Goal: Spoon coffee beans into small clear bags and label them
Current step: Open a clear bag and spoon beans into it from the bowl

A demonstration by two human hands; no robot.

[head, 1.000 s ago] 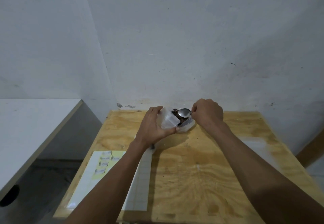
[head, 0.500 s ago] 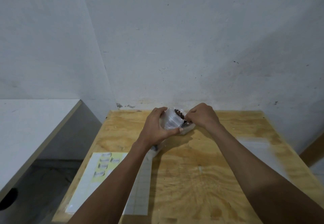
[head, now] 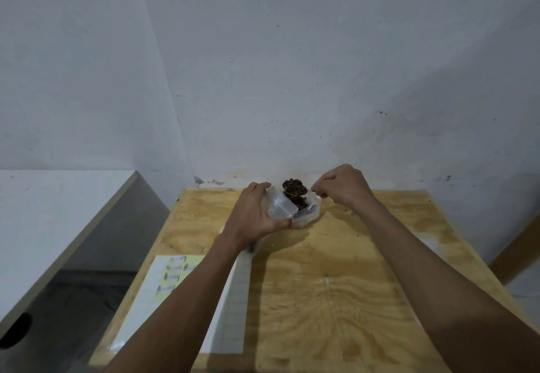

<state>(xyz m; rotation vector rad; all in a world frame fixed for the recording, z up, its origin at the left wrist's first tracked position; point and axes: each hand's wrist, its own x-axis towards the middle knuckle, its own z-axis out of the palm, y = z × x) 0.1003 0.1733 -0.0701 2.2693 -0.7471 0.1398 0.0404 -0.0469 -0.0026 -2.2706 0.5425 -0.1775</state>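
Plywood forms the top of the bench [head: 336, 270], which stands against a white wall. At the middle of the far edge, the left hand [head: 251, 215] is curled around a small clear bag [head: 282, 209], thumb below and fingers above, holding its mouth toward the right. The right hand [head: 342, 185] pinches the handle of a metal spoon [head: 295, 192] between closed fingertips; the bowl carries a heaped load of coffee beans [head: 293, 186] and sits just above the mouth of the bag. Beneath both lies a larger crumpled clear bag [head: 306, 216] resting on the bench surface, with more dark beans visible inside it; whether the small bag touches it cannot be determined. Near the left edge, toward the near corner, a white sheet [head: 146, 308] lies flat, partly covered by the left forearm. A yellow backing sheet [head: 190, 264] with several small labels [head: 172, 276] rests on its far portion.
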